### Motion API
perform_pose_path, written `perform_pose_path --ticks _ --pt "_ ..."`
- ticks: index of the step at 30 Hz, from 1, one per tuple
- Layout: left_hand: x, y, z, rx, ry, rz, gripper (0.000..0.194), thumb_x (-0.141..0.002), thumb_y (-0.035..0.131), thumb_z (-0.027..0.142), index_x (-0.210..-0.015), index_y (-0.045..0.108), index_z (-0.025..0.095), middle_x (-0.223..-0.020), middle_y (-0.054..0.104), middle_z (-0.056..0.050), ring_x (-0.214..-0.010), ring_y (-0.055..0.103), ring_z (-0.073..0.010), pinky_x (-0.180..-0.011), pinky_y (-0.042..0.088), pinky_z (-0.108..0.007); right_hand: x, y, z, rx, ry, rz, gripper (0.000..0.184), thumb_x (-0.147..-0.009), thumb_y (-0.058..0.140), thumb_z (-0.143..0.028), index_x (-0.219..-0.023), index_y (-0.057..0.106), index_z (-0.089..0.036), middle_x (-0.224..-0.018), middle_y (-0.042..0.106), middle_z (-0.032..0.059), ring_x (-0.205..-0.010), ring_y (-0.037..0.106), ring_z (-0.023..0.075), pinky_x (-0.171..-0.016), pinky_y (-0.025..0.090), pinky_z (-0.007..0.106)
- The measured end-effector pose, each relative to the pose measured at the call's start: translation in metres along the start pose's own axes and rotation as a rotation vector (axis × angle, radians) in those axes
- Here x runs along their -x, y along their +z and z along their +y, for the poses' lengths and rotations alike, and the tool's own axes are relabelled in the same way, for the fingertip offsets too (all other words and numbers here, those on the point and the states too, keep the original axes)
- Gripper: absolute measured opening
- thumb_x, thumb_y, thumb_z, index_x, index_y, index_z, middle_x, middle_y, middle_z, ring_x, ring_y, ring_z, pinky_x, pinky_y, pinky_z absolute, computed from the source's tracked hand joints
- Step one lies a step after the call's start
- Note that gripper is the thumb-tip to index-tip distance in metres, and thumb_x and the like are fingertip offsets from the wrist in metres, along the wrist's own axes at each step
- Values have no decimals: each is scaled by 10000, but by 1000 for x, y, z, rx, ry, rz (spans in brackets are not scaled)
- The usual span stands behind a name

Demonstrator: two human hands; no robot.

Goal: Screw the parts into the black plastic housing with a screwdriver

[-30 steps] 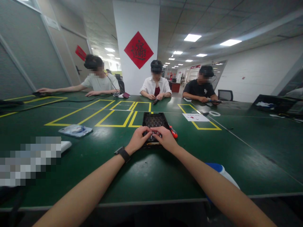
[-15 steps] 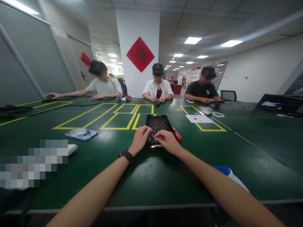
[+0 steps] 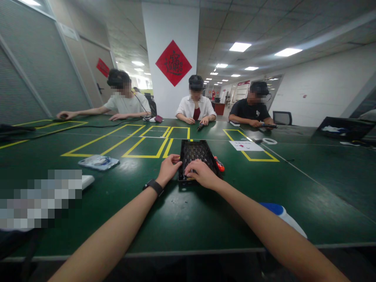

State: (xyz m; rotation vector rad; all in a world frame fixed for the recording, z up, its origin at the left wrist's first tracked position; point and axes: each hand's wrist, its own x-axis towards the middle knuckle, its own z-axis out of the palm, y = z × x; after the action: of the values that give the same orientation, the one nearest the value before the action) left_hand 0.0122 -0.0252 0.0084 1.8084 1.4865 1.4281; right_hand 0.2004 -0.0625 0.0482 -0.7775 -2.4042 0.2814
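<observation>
A shallow black tray (image 3: 185, 182) lies in front of me on the green table, with rows of small dark compartments or parts inside that are too fine to make out. My left hand (image 3: 169, 169), with a dark band on the wrist, has its thumb and fingers closed at the tray's left edge. Over the near end of the tray, my right hand (image 3: 203, 174) reaches in with bent fingers drawn together. Whatever sits between those fingertips is hidden. A red-and-black tool handle (image 3: 219, 164) rests against the tray's right side.
A phone in a patterned case (image 3: 99, 162) lies to the left, with a blurred-out white object nearer. A blue-and-white object (image 3: 282, 214) is under my right forearm. Beyond are a paper sheet (image 3: 246, 146), a white ring (image 3: 269, 141), yellow tape outlines and three people seated opposite.
My left hand has moved from over the tray out to its left edge. My right hand has shifted slightly left and lower, toward the tray's near end. The view has tilted a little.
</observation>
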Motion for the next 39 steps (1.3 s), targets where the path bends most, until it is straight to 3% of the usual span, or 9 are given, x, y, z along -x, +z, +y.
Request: perform_pose_path --ticks 5,22,33,39 --pt "1 0 3 -24 6 4 257 -703 601 228 -942 609 133 -937 669 -93 -828 633 -169 -807 499 -329 -3 4 1 21 25 -32 74 -771 609 -139 -763 655 -196 -988 628 34 -999 483 175 -887 328 353" --pt "4 -1 5 -65 23 21 273 -719 595 224 -980 580 147 -947 675 -94 -817 642 -168 -781 499 -325 -3 10 6 81 166 -91 120 -812 565 -255 -772 668 -209 -933 614 36 -961 476 188 -873 306 372" --pt "6 -1 9 -55 19 0 262 -719 578 220 -973 577 158 -922 676 -77 -784 637 -165 -747 500 -315 0 10 2 113 156 20 99 -782 609 -278 -770 693 -228 -900 622 32 -914 492 183 -822 330 350" --pt "6 -1 12 -88 44 -9 243 -730 544 211 -962 594 158 -938 664 -73 -800 626 -165 -751 495 -306 5 -1 -9 131 88 177 110 -808 577 -245 -827 685 -234 -967 614 40 -986 468 193 -853 331 364"
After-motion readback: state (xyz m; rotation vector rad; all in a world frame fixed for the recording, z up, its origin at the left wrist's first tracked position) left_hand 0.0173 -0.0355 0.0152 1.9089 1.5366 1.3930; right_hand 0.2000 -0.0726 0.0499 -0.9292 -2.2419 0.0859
